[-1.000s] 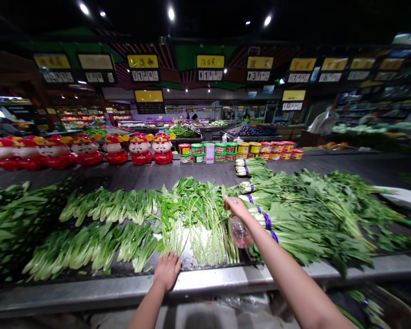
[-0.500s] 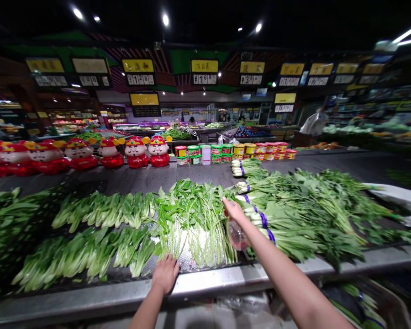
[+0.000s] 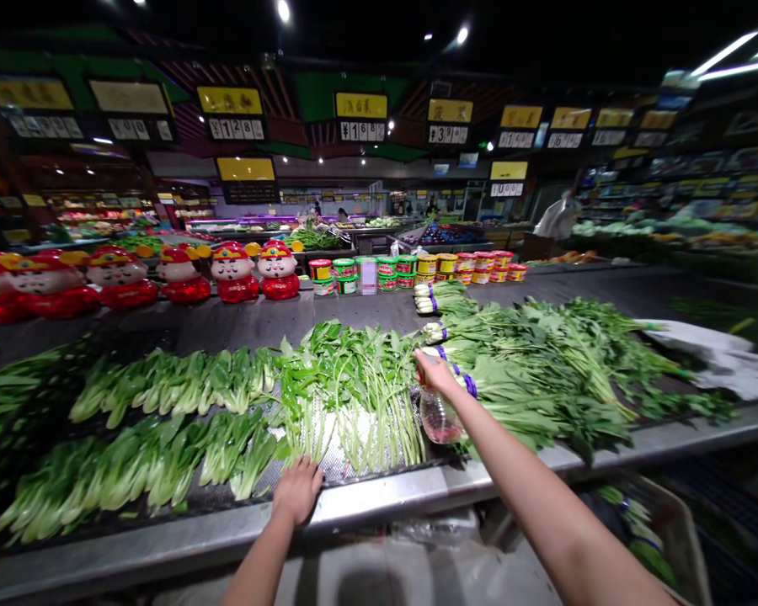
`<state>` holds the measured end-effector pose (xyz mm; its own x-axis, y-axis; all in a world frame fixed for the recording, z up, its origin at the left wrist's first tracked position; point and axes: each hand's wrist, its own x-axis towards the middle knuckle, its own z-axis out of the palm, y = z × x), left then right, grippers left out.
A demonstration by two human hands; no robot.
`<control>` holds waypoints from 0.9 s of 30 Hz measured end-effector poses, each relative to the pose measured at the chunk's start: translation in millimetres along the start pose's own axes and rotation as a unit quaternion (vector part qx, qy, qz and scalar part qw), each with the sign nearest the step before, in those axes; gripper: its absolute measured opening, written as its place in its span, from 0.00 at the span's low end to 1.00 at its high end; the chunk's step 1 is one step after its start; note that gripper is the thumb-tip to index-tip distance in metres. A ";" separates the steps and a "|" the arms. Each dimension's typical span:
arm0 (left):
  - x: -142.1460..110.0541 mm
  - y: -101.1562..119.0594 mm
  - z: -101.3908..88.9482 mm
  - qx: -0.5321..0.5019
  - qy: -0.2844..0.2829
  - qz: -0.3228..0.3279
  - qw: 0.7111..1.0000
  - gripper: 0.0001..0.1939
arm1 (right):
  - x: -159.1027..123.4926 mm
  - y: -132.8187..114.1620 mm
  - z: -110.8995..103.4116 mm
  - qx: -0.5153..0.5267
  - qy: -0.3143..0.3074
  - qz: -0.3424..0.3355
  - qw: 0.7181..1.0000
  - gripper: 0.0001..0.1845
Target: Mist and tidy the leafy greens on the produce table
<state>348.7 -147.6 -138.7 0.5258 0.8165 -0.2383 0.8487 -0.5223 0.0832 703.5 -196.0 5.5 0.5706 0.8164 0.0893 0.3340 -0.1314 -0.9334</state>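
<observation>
My left hand (image 3: 298, 490) lies on the metal front edge (image 3: 379, 497) of the display, fingers stretched out toward the stem ends of the loose leafy greens (image 3: 347, 370). In my right hand (image 3: 439, 374) is a clear spray bottle (image 3: 440, 418), gripped around its neck; the fingers mostly hide its head. The bottle hangs between the loose greens and the bundled greens (image 3: 531, 396), which are tied with purple bands. Left of the loose stems, bok choy (image 3: 164, 463) is laid in two rows on a perforated tray (image 3: 269, 412).
Red figurines (image 3: 280, 271) and stacked small tubs (image 3: 387, 273) line the back of the sloped display. Price signs (image 3: 361, 118) hang overhead. A white cloth or bag (image 3: 713, 353) lies at the right. Below the edge stands a bin (image 3: 675, 530) with greens.
The view has turned a little right, so the scene shifts left. My right hand with the spray bottle has moved slightly right, toward the bundled greens. My left hand stays on the edge.
</observation>
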 end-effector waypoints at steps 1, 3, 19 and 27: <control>-0.1 0.0 -0.1 0.001 0.000 0.002 1.000 0.31 | -1.0 -0.1 -1.7 0.014 -0.010 0.017 1.000 0.29; -0.3 0.1 -0.1 0.003 0.001 0.005 1.000 0.31 | -1.7 -1.2 -6.5 0.040 -0.033 0.049 0.997 0.27; 1.0 -0.4 0.4 0.006 0.001 0.005 1.000 0.30 | -7.8 35.0 -8.5 0.115 0.069 0.092 0.987 0.21; 1.5 -1.4 2.9 0.009 0.004 0.004 1.000 0.30 | -15.8 52.9 -6.6 0.107 0.106 0.078 0.985 0.24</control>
<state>348.1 -146.4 -142.0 0.5339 0.8136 -0.2301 0.8429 -0.5339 0.0678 717.0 -219.6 -43.0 0.7543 0.6565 -0.0110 0.0766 -0.1046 -0.9916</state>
